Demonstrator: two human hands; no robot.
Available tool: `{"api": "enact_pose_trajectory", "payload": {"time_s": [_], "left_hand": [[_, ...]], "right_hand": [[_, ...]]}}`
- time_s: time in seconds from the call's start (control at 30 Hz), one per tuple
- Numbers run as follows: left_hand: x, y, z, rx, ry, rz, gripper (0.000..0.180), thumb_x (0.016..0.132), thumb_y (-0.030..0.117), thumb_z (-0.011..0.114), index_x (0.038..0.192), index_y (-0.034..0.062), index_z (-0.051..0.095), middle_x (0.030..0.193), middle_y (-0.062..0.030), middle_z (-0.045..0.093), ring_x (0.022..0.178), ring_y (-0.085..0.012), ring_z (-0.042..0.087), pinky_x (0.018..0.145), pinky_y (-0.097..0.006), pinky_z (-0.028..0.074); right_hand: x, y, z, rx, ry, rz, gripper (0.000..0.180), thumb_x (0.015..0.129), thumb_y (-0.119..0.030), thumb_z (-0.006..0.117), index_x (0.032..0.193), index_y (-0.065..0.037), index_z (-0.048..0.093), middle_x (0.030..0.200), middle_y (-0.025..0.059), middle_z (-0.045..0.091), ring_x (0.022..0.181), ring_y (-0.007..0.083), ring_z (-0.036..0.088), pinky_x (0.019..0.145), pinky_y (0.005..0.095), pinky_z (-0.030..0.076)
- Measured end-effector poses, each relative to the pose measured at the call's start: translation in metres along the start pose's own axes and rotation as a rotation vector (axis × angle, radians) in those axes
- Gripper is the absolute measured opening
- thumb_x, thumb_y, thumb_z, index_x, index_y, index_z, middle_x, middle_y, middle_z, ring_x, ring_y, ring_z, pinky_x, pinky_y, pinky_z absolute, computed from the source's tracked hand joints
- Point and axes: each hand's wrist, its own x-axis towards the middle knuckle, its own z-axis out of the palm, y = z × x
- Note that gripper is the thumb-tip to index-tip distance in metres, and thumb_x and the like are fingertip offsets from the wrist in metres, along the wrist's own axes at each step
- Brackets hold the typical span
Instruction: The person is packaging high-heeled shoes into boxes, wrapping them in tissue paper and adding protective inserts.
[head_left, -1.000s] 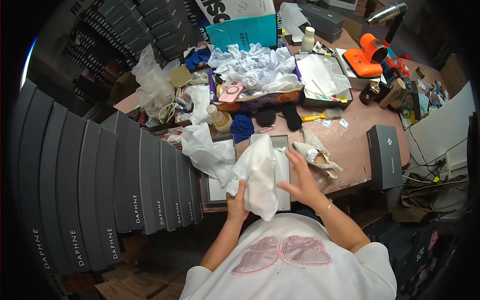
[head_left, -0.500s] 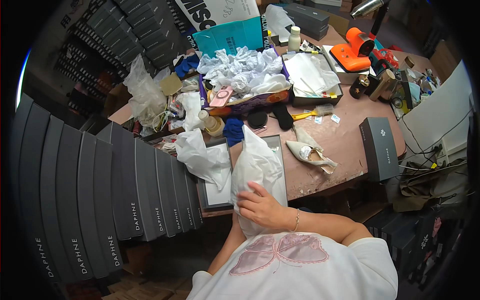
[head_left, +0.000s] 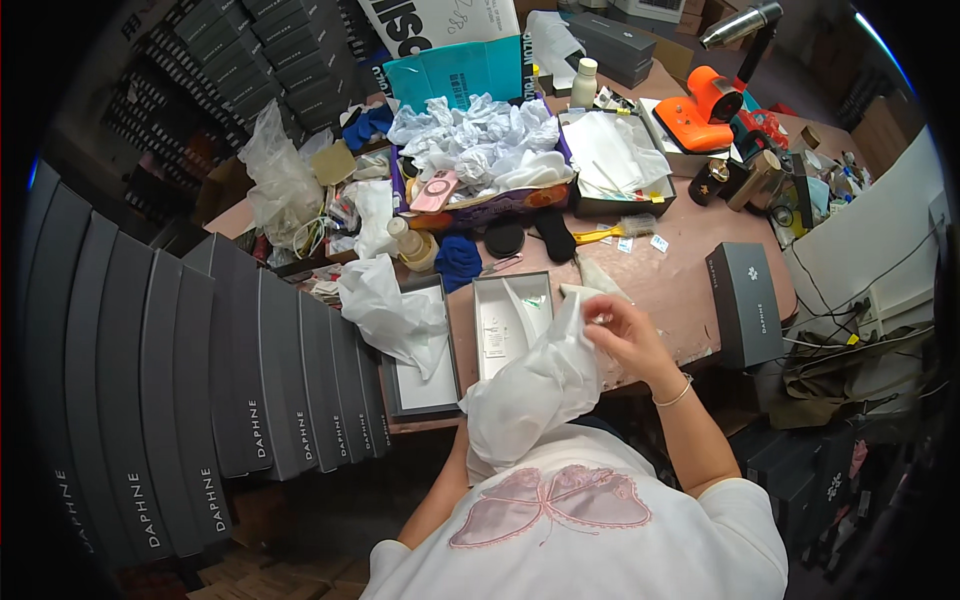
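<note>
My right hand (head_left: 632, 340) is closed on the upper right edge of a soft white wrapping bag (head_left: 530, 395), pinching it between thumb and fingers. The bag hangs in front of my chest, bulging toward its lower left. My left hand is hidden behind it; only the left forearm (head_left: 440, 495) shows. Just beyond the bag lies an open grey shoebox tray (head_left: 482, 365) with a white lining, a small packet and a card inside. A pale pointed shoe (head_left: 600, 282) rests on the table, mostly covered by the bag and my right hand.
Left of the tray, crumpled white paper (head_left: 395, 310) lies over another grey box part (head_left: 425, 405). Dark shoeboxes (head_left: 230, 360) stand in a row at the left. A closed shoebox (head_left: 748, 305) is at the right table edge. Farther back are a box of crumpled paper (head_left: 480, 140) and a yellow-handled brush (head_left: 610, 230).
My right hand has moved right and away from me, from the bag's middle to its upper edge. The bag has tipped right, uncovering the tray and covering most of the shoe.
</note>
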Motion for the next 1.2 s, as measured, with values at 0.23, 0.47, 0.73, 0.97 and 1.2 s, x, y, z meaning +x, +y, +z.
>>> {"api": "enact_pose_trajectory", "payload": {"time_s": [0.23, 0.47, 0.73, 0.97, 1.2], "left_hand": [[-0.047, 0.021, 0.009, -0.738, 0.33, -0.465, 0.043, 0.092, 0.019, 0.058, 0.13, 0.002, 0.048, 0.125, -0.011, 0.056, 0.109, -0.0223, 0.059, 0.088, -0.034, 0.051], [-0.055, 0.012, -0.005, -0.485, 0.543, -0.471, 0.024, 0.092, 0.016, 0.058, 0.109, -0.0009, 0.062, 0.098, -0.007, 0.068, 0.085, -0.0199, 0.066, 0.072, -0.031, 0.051], [-0.066, 0.037, -0.004, -0.129, 0.706, -0.225, 0.023, 0.089, 0.018, 0.063, 0.101, -0.0017, 0.065, 0.085, -0.0097, 0.068, 0.076, -0.0155, 0.064, 0.069, -0.027, 0.049], [-0.063, 0.034, -0.019, -0.146, 0.762, -0.152, 0.029, 0.094, 0.027, 0.061, 0.097, -0.0009, 0.065, 0.088, -0.0072, 0.067, 0.075, -0.0129, 0.064, 0.067, -0.027, 0.051], [-0.006, 0.096, -0.06, -1.127, 0.611, -0.132, 0.046, 0.099, 0.041, 0.043, 0.117, 0.0014, 0.056, 0.107, -0.0094, 0.066, 0.093, -0.0235, 0.065, 0.086, -0.033, 0.052]], "right_hand": [[-0.023, 0.029, -0.008, 0.381, -0.355, 0.315, 0.044, 0.086, -0.003, 0.064, 0.128, 0.0, 0.052, 0.123, 0.0059, 0.058, 0.11, 0.0136, 0.055, 0.095, 0.0299, 0.045], [-0.043, 0.059, 0.006, 0.616, -0.131, 0.448, 0.051, 0.084, -0.005, 0.064, 0.132, -0.002, 0.047, 0.121, 0.0045, 0.058, 0.108, 0.0132, 0.055, 0.091, 0.027, 0.046], [-0.021, 0.053, -0.02, 0.078, -0.466, 0.37, 0.046, 0.078, -0.01, 0.073, 0.12, -0.001, 0.057, 0.112, 0.0012, 0.061, 0.102, 0.01, 0.054, 0.089, 0.0267, 0.045], [-0.044, 0.075, 0.011, 0.105, -0.264, 0.259, 0.039, 0.084, -0.018, 0.07, 0.117, -0.001, 0.058, 0.093, -0.0006, 0.063, 0.087, 0.011, 0.058, 0.079, 0.0268, 0.048], [-0.016, 0.102, -0.004, 0.477, -0.391, 0.362, 0.04, 0.085, -0.025, 0.069, 0.115, -0.001, 0.057, 0.093, 0.0027, 0.064, 0.074, 0.0098, 0.058, 0.062, 0.025, 0.048]]}}
